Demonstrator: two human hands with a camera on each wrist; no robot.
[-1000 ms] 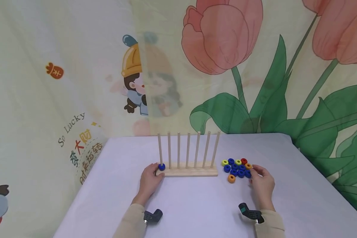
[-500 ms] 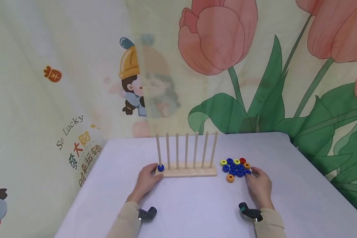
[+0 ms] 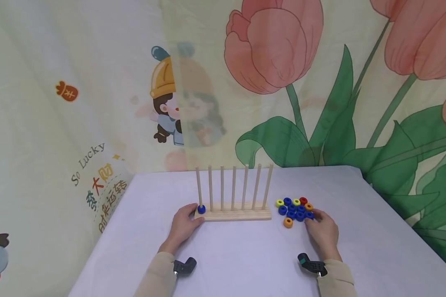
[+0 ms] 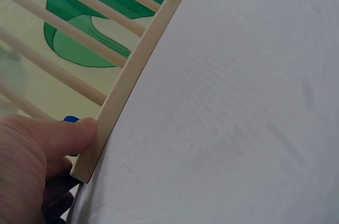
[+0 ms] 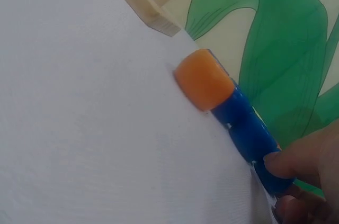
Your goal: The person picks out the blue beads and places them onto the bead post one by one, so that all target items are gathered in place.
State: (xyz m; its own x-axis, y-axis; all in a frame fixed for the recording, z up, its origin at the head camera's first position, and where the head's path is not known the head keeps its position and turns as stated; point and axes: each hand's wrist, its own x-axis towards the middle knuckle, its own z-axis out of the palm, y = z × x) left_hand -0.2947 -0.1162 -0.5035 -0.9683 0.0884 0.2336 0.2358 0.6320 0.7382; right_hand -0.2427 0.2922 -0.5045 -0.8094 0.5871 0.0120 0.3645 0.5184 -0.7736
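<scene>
A wooden peg rack (image 3: 238,215) with several upright pegs stands mid-table. One blue bead (image 3: 201,209) sits at the foot of its leftmost peg. My left hand (image 3: 183,225) grips the left end of the rack's base, the thumb on the front face in the left wrist view. Right of the rack lies a cluster of ring beads, where my right hand (image 3: 324,231) pinches the blue bead (image 5: 271,173) at the cluster's right edge between thumb and fingers. That bead still touches or nearly touches its blue neighbour (image 5: 249,138). The fingertips behind it are partly hidden.
The cluster also has yellow beads (image 3: 280,203), a red bead (image 3: 303,201) and several blue ones. An orange bead (image 3: 288,222) lies at its front and another orange bead (image 3: 309,207) by my right fingers. A printed curtain (image 3: 208,156) hangs behind the white table (image 3: 245,255).
My right hand has shifted slightly left and its thumb has come in front of the cluster's rightmost blue bead. My left hand keeps its grip on the rack. The head view has shifted a little.
</scene>
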